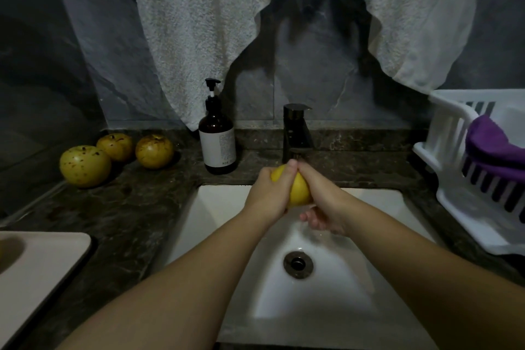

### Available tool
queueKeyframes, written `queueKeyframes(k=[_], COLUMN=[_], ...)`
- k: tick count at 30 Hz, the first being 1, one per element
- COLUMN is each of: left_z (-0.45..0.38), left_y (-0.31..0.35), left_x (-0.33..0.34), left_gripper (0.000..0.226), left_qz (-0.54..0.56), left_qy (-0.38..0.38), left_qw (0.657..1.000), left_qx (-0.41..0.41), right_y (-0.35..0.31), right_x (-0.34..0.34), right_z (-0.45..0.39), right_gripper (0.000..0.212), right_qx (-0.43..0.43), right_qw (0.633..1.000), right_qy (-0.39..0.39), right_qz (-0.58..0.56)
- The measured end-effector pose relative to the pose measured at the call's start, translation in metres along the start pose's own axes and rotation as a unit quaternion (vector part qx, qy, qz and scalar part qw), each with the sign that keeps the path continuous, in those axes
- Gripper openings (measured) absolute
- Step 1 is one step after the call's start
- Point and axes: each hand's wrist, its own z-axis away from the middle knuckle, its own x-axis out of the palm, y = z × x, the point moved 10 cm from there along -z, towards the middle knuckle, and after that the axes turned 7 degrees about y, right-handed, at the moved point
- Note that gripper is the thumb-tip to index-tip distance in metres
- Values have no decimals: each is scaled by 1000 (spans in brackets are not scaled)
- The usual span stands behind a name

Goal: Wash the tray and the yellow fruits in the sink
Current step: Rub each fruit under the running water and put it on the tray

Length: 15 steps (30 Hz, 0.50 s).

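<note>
Setting: a dim washroom with dark stone walls, a white towel (pixel 181 23) hung above, and a dark marble counter (pixel 119 207) around a white sink (pixel 326 298).
Tap: the black faucet (pixel 297 133) stands behind the basin; whether water runs is too dark to tell.
Fruit in hand: a yellow fruit (pixel 298 193) sits over the sink, just under the spout, between both hands.
Left hand: the left hand (pixel 270 193) wraps its fingers round the fruit's left side, thumb over the top.
Right hand: the right hand (pixel 321 204) curls round the right side and underneath, its thumb meeting the other thumb on top.
Handling: likely firm, round and smooth, so slippery when wet (a drop into the basin could bruise it); best cupped from below, not pinched.
Waiting fruits: three spotted yellow fruits (pixel 85 166) rest on the counter at left, well apart from the sink.
Tray: a pale tray (pixel 42 258) lies on the counter at lower left.
Others: a brown pump bottle (pixel 217 145) stands beside the faucet; a white rack (pixel 460 179) holds a purple cloth (pixel 494 145).
</note>
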Motion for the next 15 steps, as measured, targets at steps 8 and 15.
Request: queueKeyframes(k=[8, 15], left_z=[4, 14], left_y=[5, 3], left_x=[8, 22], left_gripper=[49, 50], left_qz=[13, 118], left_qy=[-32, -86], left_qw=[999, 988], left_qx=[27, -43], right_y=[-5, -31], right_x=[-5, -14], right_z=[-6, 0], right_gripper=[64, 45], right_qx=[-57, -180], right_qw=[998, 979], right_qy=[21, 69], right_qz=[34, 66])
